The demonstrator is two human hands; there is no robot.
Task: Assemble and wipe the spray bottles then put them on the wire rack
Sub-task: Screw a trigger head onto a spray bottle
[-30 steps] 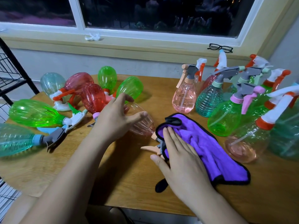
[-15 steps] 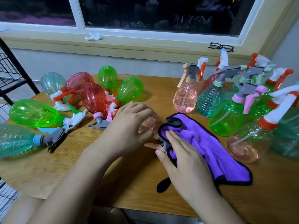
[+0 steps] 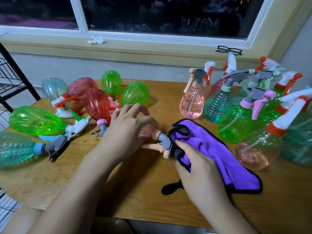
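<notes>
The wooden table (image 3: pixel 50 179) carried the whole job. The lying spray bottles (image 3: pixel 33 120) crowded its left side and the upright spray bottles (image 3: pixel 234 122) its right, and neither group had shifted over the last second. The black wire rack (image 3: pixel 11 81) stood past the table's left edge, well apart from both hands, and the part in view held no bottle.

The purple cloth (image 3: pixel 219 149) had changed most. A second before, it had lain flat under an open palm; now its left corner was bunched up and drawn against a sprayer.

That sprayer belonged to the pale pink spray bottle (image 3: pixel 148 130), which lay on its side at mid-table between the two groups, neck toward the cloth. The left hand (image 3: pixel 125 130), earlier spread loosely over it, had curled down round its body and held it steady. The right hand (image 3: pixel 199 171) had gone from flat to pinching: thumb and fingers gripped the gathered cloth and pressed it onto the grey trigger head (image 3: pixel 164 141).

With the head seated on the neck, this bottle looked assembled. I judged that wiping had only just begun, starting at the sprayer, with the body and the racking yet to come.
</notes>
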